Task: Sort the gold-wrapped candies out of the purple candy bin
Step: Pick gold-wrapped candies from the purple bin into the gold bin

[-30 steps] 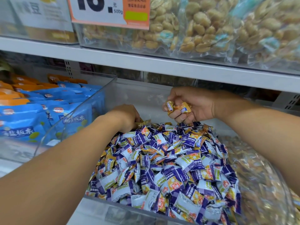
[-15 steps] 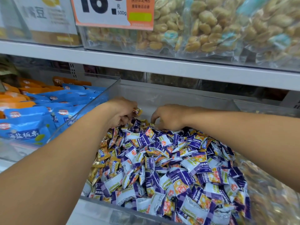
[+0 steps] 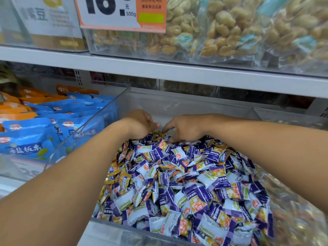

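Clear plastic bin (image 3: 124, 103): rigid, glossy walls, heaped with small crinkled pillow-shaped candies.
Purple candies (image 3: 186, 183): purple-and-white foil wrappers with yellow and orange patches; print too small to read.
Gold-wrapped candies (image 3: 113, 174): shiny gold wrappers with crimped ends, scattered mostly along the bin's left wall, a few more at the back edge between the hands.
Left hand (image 3: 140, 123): at the bin's back edge, fingers curled down into the heap; whether it holds a candy cannot be told.
Right hand (image 3: 184, 127): just beside the left, knuckles up, fingers bent into the candies; hold likewise cannot be told.
Blue packets (image 3: 26, 139): smooth pouches in the neighbouring bin to the left, printed "海盐板栗", orange packets (image 3: 14, 110) behind them.
Price tag (image 3: 122, 13): on the upper shelf (image 3: 177, 71), reads "18", "元", "500g".
Vacuum-packed bags (image 3: 230, 29): clear, lumpy, tan round pieces.
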Demonstrator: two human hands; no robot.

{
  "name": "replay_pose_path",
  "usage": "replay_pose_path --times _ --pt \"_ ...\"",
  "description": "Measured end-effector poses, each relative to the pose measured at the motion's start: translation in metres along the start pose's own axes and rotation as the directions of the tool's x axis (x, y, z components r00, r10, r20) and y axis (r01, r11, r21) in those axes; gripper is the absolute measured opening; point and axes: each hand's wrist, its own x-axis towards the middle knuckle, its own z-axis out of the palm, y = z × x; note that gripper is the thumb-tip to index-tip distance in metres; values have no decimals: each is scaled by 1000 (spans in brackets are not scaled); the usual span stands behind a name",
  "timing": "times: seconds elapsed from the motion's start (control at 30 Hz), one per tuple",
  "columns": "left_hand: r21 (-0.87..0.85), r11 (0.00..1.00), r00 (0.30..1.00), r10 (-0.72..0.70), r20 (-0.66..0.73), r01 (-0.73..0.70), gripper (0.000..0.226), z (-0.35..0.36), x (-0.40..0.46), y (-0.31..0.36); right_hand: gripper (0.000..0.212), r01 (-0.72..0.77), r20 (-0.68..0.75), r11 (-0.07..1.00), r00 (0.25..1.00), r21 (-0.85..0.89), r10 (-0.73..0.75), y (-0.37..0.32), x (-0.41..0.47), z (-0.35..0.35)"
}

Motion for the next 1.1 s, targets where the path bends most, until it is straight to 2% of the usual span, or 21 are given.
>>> replay_pose_path --times 0.1,0.2,0.27,0.3,0.37,0.43,0.53,0.6,0.7,0.8,0.9,0.97,1.03,1.1 --pt "18 1000 1000 1 10 -1 39 -1 0 -2 39 -8 53 993 998 -115 14 -7 5 7" --pt "42 999 1000 -4 16 4 34 -3 -1 -3 18 -7 -22 999 1000 -42 6 -3 7 5" --pt "25 1000 1000 -4 24 3 31 -3 -1 -2 19 -17 -50 990 998 140 24 6 4 1" --pt "12 1000 1000 -4 28 4 30 -3 0 -2 22 -31 -26 952 999 304 41 11 -1 -1" --pt "-14 1000 999 4 36 -3 27 -2 1 0 29 -76 50 810 997 581 57 19 -11 -7" --pt "-46 999 999 20 49 -18 22 0 3 1 34 -86 73 761 996 642 51 23 -20 -12" --pt "-55 998 998 42 49 -39 21 0 3 1 36 -74 21 782 997 619 78 23 -20 -13" --pt "3 998 998 69 9 -69 19 0 4 -2 32 -53 -55 817 993 574 104 24 -16 -11" --pt "129 989 996 81 -25 -77 22 4 3 -5 18 -33 -122 918 989 396 88 26 -14 -7" --pt "235 970 998 57 33 -63 24 13 4 -5 26 -50 -80 981 995 187 66 21 -17 -5" --pt "277 960 999 33 8 -34 10 18 8 -5 31 -70 -57 998 996 -9 69 10 -14 -1" --pt "288 958 1000 9 -15 -5 8 19 10 -6 27 -86 -99 988 992 -131 73 4 -6 5" --pt "303 952 999 -20 -37 31 7 20 13 -6 18 -116 -174 978 981 -174 86 3 1 9" --pt "324 944 997 -41 -58 57 15 22 16 -7 12 -122 -215 978 973 -171 84 5 2 9"
